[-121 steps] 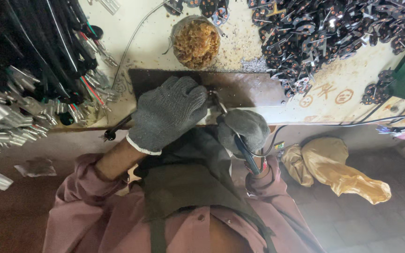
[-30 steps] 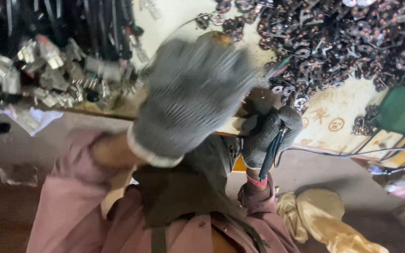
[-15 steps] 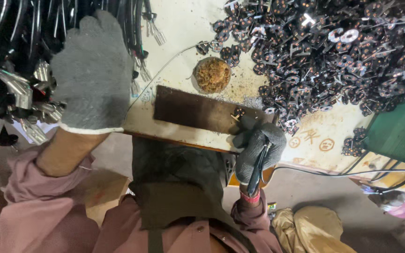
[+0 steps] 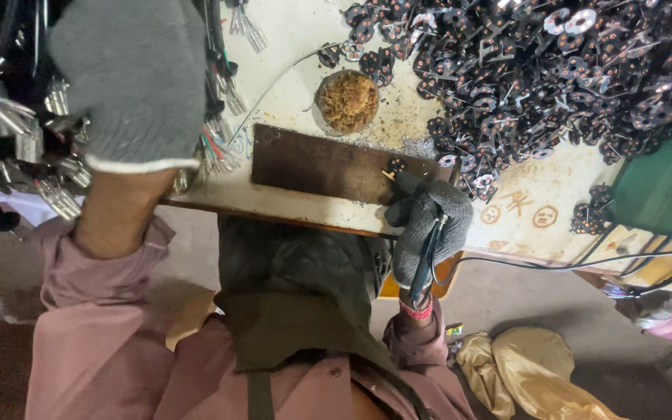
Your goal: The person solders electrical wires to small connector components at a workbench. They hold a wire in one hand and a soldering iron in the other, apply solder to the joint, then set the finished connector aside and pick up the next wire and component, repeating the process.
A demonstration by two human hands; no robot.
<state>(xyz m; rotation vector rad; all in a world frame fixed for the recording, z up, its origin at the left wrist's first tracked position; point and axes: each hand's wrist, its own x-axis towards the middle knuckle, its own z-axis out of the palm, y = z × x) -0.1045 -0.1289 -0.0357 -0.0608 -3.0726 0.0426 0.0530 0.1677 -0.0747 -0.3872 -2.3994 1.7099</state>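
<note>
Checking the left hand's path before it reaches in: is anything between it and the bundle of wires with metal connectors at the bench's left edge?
Nothing visible does. The gloved left hand is raised directly over the wire bundle, covering part of it, with no other object between them. The right hand holds a corded tool by the brown board, away from that path.

Left hand (image 4: pixel 130 78): covered by a grey knitted work glove with a pale, whitish band at the cuff; bare forearm below it, then a dusty-pink cloth sleeve (image 4: pixel 103 311) pushed back in folds. Right hand (image 4: pixel 429 225): same grey knitted glove, darker and soiled, with a red beaded band (image 4: pixel 416 309) at the wrist above a matching pink sleeve. Torso: pink buttoned shirt under a dark olive-grey apron (image 4: pixel 289 311) with a central strap.
</note>
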